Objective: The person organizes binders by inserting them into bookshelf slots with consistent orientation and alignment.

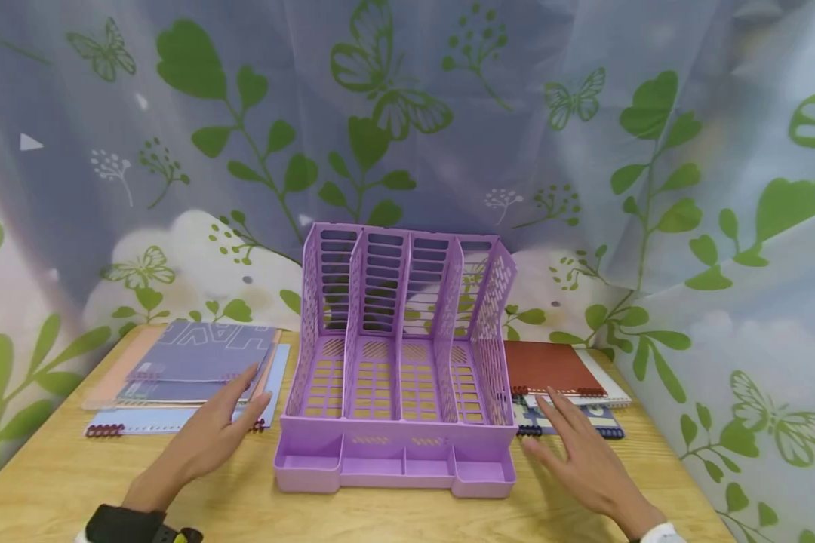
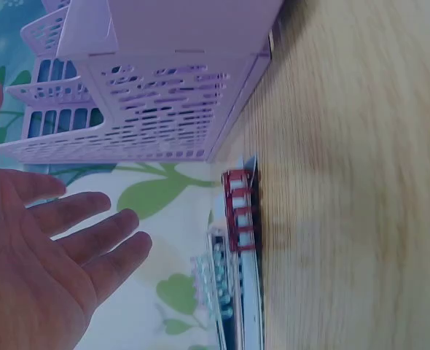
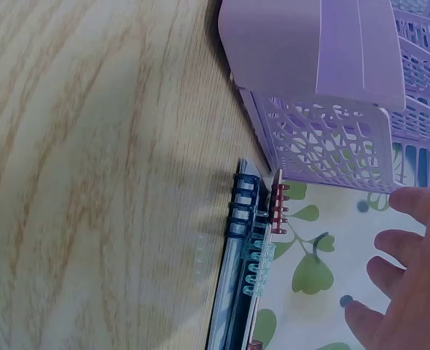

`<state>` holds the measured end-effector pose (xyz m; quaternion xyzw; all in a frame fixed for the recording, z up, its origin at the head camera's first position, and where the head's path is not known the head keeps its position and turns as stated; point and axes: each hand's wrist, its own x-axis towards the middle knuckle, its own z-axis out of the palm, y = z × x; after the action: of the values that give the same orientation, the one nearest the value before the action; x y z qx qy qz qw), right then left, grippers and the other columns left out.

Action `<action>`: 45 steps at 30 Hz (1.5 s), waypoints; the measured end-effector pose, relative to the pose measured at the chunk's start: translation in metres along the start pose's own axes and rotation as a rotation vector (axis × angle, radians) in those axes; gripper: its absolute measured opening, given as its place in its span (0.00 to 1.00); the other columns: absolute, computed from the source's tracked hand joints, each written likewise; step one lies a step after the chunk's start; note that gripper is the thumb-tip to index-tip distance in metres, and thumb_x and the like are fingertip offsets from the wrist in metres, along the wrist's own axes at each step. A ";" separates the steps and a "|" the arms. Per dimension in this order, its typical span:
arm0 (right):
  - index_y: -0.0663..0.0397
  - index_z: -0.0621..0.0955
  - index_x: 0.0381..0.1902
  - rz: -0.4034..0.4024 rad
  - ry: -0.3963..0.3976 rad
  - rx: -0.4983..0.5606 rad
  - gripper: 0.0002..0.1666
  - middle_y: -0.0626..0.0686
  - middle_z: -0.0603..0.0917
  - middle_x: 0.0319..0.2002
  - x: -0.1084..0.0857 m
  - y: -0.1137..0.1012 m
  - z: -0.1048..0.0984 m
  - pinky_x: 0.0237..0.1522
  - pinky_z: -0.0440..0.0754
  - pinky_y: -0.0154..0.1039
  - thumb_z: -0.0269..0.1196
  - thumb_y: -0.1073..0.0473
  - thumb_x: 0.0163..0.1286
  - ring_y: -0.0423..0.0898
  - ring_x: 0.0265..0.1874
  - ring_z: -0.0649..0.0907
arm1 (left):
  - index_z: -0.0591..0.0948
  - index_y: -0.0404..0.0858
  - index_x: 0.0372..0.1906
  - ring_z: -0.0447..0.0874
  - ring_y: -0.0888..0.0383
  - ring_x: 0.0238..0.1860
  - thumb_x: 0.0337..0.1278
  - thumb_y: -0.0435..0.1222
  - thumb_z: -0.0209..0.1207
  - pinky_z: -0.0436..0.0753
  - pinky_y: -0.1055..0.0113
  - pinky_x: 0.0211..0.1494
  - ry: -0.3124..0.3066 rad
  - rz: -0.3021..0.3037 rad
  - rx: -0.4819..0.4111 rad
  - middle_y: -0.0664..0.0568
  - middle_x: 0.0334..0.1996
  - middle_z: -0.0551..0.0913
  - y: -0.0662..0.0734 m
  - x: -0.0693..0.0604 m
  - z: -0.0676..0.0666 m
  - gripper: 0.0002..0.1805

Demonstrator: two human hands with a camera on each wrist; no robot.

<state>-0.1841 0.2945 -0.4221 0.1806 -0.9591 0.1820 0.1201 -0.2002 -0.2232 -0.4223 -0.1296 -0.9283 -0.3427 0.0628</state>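
Note:
A purple plastic file organizer (image 1: 397, 424) stands upright mid-table, with tall slots behind and small trays along its front. Left of it lies a stack of spiral notebooks, a blue-grey notebook (image 1: 204, 351) on top and a light blue notebook (image 1: 170, 420) beneath. My left hand (image 1: 207, 434) hovers over this stack's near right side, fingers extended, holding nothing. On the right, a brown-red notebook (image 1: 553, 368) tops another stack above a dark blue patterned notebook (image 1: 601, 421). My right hand (image 1: 584, 460) is held out beside that stack, fingers spread and bare. Both wrist views show the hands apart from the organizer.
The wooden table (image 1: 380, 516) carries everything. Behind it hangs a curtain (image 1: 407, 151) printed with green leaves and butterflies, which also runs along the right side. A black band (image 1: 122, 524) is on the left wrist.

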 end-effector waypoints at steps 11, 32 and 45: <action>0.47 0.57 0.75 0.055 -0.025 0.018 0.37 0.61 0.53 0.73 0.004 0.012 -0.003 0.60 0.55 0.70 0.49 0.42 0.74 0.65 0.69 0.55 | 0.53 0.30 0.73 0.64 0.35 0.64 0.74 0.52 0.40 0.66 0.40 0.62 0.009 0.028 -0.201 0.33 0.69 0.60 0.012 0.040 0.017 0.37; 0.51 0.57 0.75 0.089 -0.059 0.085 0.37 0.59 0.50 0.74 0.022 0.020 0.000 0.61 0.51 0.71 0.46 0.41 0.75 0.64 0.70 0.51 | 0.41 0.24 0.72 0.50 0.31 0.68 0.69 0.29 0.41 0.50 0.40 0.68 -0.177 -0.007 -0.325 0.23 0.67 0.54 0.011 0.079 0.038 0.34; 0.69 0.51 0.73 0.407 0.020 0.561 0.42 0.71 0.55 0.70 0.030 0.032 -0.004 0.65 0.60 0.59 0.36 0.40 0.77 0.66 0.67 0.59 | 0.46 0.22 0.70 0.58 0.32 0.65 0.66 0.26 0.36 0.54 0.41 0.68 -0.187 -0.030 -0.317 0.24 0.62 0.63 0.013 0.075 0.039 0.29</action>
<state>-0.2230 0.3148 -0.4192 0.0098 -0.8869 0.4604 0.0364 -0.2691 -0.1730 -0.4286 -0.1554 -0.8662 -0.4722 -0.0502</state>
